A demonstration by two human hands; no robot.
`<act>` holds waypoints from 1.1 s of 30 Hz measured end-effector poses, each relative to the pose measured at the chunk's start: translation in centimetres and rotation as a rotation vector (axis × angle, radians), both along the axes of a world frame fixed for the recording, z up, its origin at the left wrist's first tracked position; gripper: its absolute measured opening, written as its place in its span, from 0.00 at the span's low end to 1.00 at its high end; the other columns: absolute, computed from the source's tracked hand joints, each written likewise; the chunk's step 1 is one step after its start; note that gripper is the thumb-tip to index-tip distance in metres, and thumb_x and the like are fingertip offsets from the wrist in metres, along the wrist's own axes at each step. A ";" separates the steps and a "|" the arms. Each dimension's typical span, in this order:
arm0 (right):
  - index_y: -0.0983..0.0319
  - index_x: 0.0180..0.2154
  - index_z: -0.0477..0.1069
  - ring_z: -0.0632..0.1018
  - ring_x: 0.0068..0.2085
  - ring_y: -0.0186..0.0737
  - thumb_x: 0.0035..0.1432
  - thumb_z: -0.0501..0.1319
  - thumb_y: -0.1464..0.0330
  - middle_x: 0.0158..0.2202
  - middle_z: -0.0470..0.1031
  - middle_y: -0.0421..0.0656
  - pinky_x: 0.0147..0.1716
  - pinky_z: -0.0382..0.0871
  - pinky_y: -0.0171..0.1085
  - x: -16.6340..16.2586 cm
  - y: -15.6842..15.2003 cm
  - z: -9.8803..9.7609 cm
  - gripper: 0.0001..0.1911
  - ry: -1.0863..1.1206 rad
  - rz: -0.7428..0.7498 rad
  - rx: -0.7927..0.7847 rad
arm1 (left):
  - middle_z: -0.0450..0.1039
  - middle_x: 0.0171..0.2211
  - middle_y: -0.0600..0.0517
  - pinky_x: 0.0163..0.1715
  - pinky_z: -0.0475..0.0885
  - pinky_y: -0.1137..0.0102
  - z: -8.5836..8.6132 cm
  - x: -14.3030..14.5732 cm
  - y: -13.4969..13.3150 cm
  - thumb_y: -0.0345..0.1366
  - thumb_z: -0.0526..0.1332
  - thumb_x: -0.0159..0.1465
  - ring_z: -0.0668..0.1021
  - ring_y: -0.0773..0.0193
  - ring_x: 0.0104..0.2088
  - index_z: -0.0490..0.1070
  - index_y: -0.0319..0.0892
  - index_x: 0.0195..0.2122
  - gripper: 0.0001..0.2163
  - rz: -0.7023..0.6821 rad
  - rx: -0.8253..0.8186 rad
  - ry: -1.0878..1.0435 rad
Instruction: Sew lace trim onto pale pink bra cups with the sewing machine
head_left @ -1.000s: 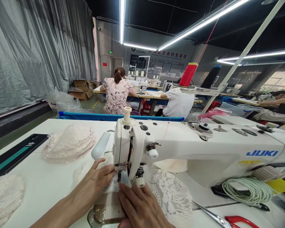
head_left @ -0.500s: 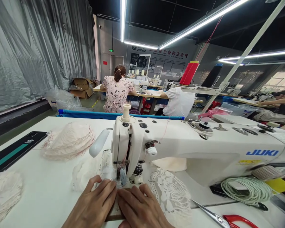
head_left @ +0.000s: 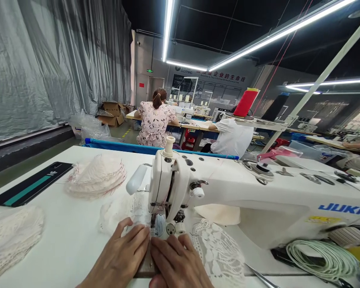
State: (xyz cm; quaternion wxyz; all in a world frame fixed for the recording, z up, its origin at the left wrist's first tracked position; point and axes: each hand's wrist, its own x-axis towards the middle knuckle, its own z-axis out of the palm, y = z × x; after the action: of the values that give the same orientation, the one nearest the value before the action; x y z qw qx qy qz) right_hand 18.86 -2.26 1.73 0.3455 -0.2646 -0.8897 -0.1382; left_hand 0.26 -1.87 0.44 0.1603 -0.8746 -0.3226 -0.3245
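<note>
My left hand presses its closed fingers down on the white lace piece, just left of the needle area of the sewing machine. Close beside it, my right hand has its fingers bent and held together in front of the presser foot, with the fabric's edge mostly hidden under both hands. The lace runs back past the needle on the left. Another lace panel, with a scalloped edge, lies flat under the machine arm, partly behind my right hand.
Stacked lace pieces and another lace pile lie on the left, near a black-and-green case. Scissors and a coil of pale green cord are on the right. People sit at machines beyond the blue bar.
The camera view has shifted, so the scene sits slightly lower and further right. The scissors' red handles have left the frame. Both hands stay close to the presser foot.
</note>
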 end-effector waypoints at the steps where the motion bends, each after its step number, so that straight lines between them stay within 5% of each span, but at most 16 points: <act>1: 0.66 0.39 0.71 0.68 0.29 0.38 0.69 0.40 0.58 0.37 0.75 0.46 0.28 0.52 0.38 0.0 0.1 -0.1 0.26 -0.001 -0.005 0.009 | 0.75 0.40 0.48 0.49 0.54 0.62 0.2 0.0 0.1 0.26 0.46 0.68 0.72 0.63 0.42 0.69 0.37 0.44 0.13 -0.005 0.005 0.000; 8: 0.65 0.38 0.71 0.69 0.29 0.38 0.66 0.39 0.51 0.39 0.75 0.46 0.28 0.53 0.39 0.2 0.7 -0.8 0.30 0.013 -0.024 0.028 | 0.75 0.45 0.47 0.55 0.45 0.60 0.8 -1.1 0.6 0.33 0.52 0.64 0.70 0.60 0.49 0.68 0.38 0.47 0.13 0.050 -0.021 0.106; 15: 0.64 0.38 0.70 0.71 0.33 0.41 0.68 0.40 0.57 0.37 0.76 0.45 0.32 0.55 0.40 0.0 0.3 0.2 0.25 -0.015 -0.030 -0.070 | 0.73 0.48 0.48 0.56 0.45 0.59 0.0 -0.8 0.8 0.31 0.52 0.65 0.69 0.59 0.51 0.67 0.40 0.49 0.12 0.124 0.007 0.151; 21: 0.64 0.40 0.69 0.71 0.34 0.42 0.68 0.41 0.57 0.36 0.75 0.47 0.32 0.57 0.40 0.7 0.3 1.3 0.24 -0.042 0.056 -0.108 | 0.72 0.47 0.49 0.54 0.48 0.58 3.2 -4.8 -1.0 0.21 0.52 0.58 0.72 0.60 0.49 0.62 0.43 0.53 0.21 0.137 -0.183 0.068; 26: 0.63 0.33 0.68 0.69 0.32 0.40 0.68 0.41 0.57 0.29 0.72 0.44 0.34 0.58 0.40 -0.6 -0.9 3.1 0.24 -0.059 0.110 -0.190 | 0.70 0.30 0.54 0.42 0.56 0.62 4.7 -9.3 -2.5 0.20 0.45 0.62 0.72 0.66 0.30 0.68 0.42 0.32 0.15 0.204 -0.297 0.021; 30: 0.64 0.41 0.66 0.70 0.40 0.44 0.59 0.52 0.48 0.41 0.71 0.48 0.40 0.59 0.42 -3.7 -2.6 4.3 0.25 -0.117 0.183 -0.240 | 0.66 0.25 0.55 0.35 0.56 0.65 4.0 -7.8 -5.7 0.20 0.43 0.63 0.68 0.65 0.27 0.65 0.41 0.26 0.16 0.118 -0.320 -0.054; 33: 0.62 0.35 0.68 0.70 0.36 0.39 0.59 0.59 0.58 0.34 0.72 0.42 0.41 0.59 0.41 -5.9 -4.3 4.5 0.13 -0.248 0.221 -0.356 | 0.67 0.26 0.55 0.36 0.56 0.66 4.5 -6.7 -9.2 0.24 0.45 0.64 0.68 0.66 0.27 0.65 0.41 0.27 0.14 0.050 -0.447 -0.136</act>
State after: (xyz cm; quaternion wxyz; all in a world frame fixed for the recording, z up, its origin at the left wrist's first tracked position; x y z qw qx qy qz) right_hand 12.99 -6.57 6.23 0.1947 -0.2033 -0.9592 0.0279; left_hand -6.45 -11.09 4.97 -0.0515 -0.8563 -0.4179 -0.2991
